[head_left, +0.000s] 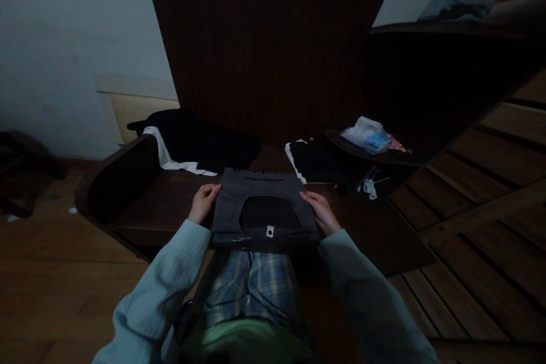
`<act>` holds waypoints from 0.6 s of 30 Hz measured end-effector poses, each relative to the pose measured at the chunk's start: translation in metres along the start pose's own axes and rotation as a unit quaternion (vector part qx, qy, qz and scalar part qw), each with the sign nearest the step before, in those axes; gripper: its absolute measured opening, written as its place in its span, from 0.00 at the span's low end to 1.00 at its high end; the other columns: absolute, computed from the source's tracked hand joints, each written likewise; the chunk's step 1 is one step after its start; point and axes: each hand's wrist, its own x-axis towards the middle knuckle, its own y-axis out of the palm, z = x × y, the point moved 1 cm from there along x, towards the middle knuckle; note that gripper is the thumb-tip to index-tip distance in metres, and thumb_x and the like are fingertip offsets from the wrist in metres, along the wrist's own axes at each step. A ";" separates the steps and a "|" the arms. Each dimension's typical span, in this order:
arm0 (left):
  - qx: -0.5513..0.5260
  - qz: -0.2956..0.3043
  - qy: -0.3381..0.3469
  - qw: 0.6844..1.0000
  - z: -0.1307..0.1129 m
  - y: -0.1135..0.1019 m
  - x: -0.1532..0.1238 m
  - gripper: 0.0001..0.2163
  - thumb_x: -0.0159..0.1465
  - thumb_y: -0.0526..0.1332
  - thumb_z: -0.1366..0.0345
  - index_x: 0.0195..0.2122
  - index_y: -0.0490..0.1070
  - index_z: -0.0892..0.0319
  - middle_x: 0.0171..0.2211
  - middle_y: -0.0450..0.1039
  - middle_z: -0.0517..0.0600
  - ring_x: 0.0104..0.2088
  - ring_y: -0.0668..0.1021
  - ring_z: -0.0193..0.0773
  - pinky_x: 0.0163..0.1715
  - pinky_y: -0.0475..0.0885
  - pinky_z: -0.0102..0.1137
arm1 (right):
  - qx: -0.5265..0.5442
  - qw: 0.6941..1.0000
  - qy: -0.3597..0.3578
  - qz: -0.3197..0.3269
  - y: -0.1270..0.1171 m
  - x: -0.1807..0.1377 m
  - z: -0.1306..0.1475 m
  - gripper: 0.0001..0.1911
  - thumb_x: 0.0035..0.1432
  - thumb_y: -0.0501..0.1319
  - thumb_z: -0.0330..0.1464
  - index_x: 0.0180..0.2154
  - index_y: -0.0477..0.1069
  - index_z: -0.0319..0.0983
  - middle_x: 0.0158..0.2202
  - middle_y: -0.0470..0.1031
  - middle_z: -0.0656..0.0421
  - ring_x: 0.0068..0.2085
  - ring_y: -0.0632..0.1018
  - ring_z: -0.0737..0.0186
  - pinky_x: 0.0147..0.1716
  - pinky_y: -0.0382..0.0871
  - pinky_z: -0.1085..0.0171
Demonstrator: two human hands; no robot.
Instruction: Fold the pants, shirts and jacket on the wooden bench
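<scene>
A folded dark grey T-shirt [230, 196] lies flat in front of me at the near edge of a dark wooden bench. Its neckline faces me, with a small white label inside the collar and dark lettering near the far edge. My left hand [205, 202] pinches the shirt's left edge between thumb and fingers. On the opposite side, my right hand [321, 210] grips the right edge, thumb on top; some of its fingers are hidden underneath.
Black clothing [200, 139] with a white strip [164, 153] is heaped at the bench's left. Behind the shirt to the right lies a folded black-and-white garment [315, 160]. A plastic packet [367, 135] rests on the low shelf [354, 148]. Wooden slats [464, 165] stand at right.
</scene>
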 end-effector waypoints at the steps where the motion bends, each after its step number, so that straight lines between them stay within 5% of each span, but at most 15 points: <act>1: -0.008 0.020 -0.023 0.999 -0.001 -0.005 0.001 0.22 0.42 0.61 0.43 0.21 0.70 0.61 0.29 0.71 0.51 0.35 0.73 0.42 0.36 0.68 0.34 | -0.022 1.000 -0.016 0.011 0.001 -0.004 -0.001 0.18 0.32 0.67 0.45 0.17 0.67 0.37 0.22 0.71 0.62 0.24 0.71 0.68 0.26 0.64 0.68; 5: -0.045 0.171 -0.132 0.975 -0.008 -0.027 0.003 0.23 0.41 0.63 0.44 0.25 0.71 0.61 0.23 0.73 0.50 0.28 0.75 0.42 0.27 0.69 0.33 | -0.092 0.994 -0.024 0.053 -0.006 -0.011 -0.002 0.19 0.37 0.64 0.47 0.20 0.69 0.37 0.26 0.71 0.60 0.28 0.72 0.65 0.27 0.65 0.67; 8: -0.065 0.221 -0.166 0.959 -0.010 -0.036 0.015 0.22 0.44 0.61 0.44 0.25 0.71 0.61 0.25 0.74 0.53 0.28 0.76 0.44 0.27 0.70 0.35 | -0.125 0.990 -0.070 -0.004 -0.016 0.002 0.006 0.18 0.43 0.58 0.48 0.23 0.70 0.38 0.26 0.72 0.58 0.30 0.72 0.62 0.30 0.66 0.63; 13: -0.044 0.159 -0.037 0.986 -0.005 -0.014 0.054 0.20 0.38 0.68 0.59 0.32 0.70 0.60 0.33 0.74 0.52 0.37 0.75 0.43 0.38 0.70 0.37 | -0.283 0.930 -0.233 0.001 -0.004 0.034 0.019 0.09 0.41 0.60 0.31 0.30 0.72 0.40 0.35 0.73 0.57 0.37 0.72 0.60 0.39 0.65 0.61; 18: -0.050 0.243 0.003 0.969 -0.011 0.011 0.065 0.27 0.37 0.67 0.61 0.41 0.68 0.59 0.43 0.72 0.54 0.43 0.73 0.46 0.42 0.69 0.38 | -0.348 0.891 -0.288 0.042 0.017 0.052 0.019 0.10 0.41 0.57 0.26 0.30 0.72 0.39 0.32 0.74 0.57 0.36 0.73 0.60 0.39 0.64 0.61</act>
